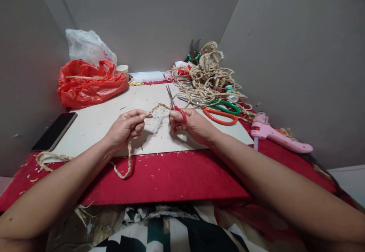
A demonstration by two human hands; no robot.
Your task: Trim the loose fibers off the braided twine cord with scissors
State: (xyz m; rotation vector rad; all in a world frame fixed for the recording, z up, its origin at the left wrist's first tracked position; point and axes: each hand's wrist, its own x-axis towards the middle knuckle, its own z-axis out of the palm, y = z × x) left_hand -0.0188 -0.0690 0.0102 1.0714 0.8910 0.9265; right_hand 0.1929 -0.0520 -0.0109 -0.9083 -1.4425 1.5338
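Observation:
A braided straw rope (129,158) passes through my left hand (128,127), whose fingers pinch it near the middle of the white board (94,130). One part of the rope hangs below that hand and lies on the red cloth; another part arches across to my right hand (186,124). Small red-handled scissors (178,115) are in my right hand, blades pointing up and away. The rope's upper part reaches the scissors and the right fingertips; whether those fingers also grip it is hard to see.
A red plastic bag (91,88), a paper cup (122,69) and a phone (55,131) are on the left. Behind and right lie a rope heap (209,78), large orange-and-green-handled scissors (221,115), pruning shears (194,52) and a pink glue gun (273,134). Grey walls surround the table.

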